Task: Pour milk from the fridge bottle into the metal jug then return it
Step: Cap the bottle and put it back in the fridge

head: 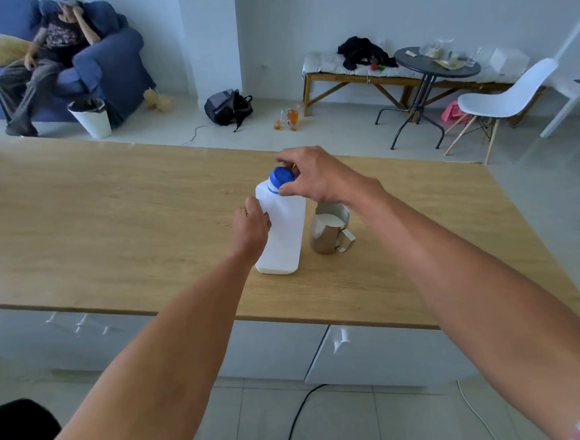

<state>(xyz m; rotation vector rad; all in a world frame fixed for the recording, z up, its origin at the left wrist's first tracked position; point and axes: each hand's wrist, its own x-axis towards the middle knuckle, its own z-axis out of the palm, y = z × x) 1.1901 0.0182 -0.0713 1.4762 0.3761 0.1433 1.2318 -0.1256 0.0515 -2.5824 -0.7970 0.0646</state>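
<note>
Head camera, looking forward and down: our right hand curls its fingers and thumb around the blue cap on top of the milk bottle, while our left hand grips the bottle's side at about nine o'clock to steady it. The white bottle stands on its base on the wooden counter, its long axis near vertical, with the capped neck pointing up and leaning slightly toward twelve o'clock, away from us. Just beside it, at three o'clock, sits the metal jug, upright, with milk visible inside and its handle turned toward four o'clock. We judge the pouring done and the cap being screwed back on. Next, we would finish tightening the cap, then lift the bottle upright with a firm grip and carry it back to the fridge, which is not in view.
</note>
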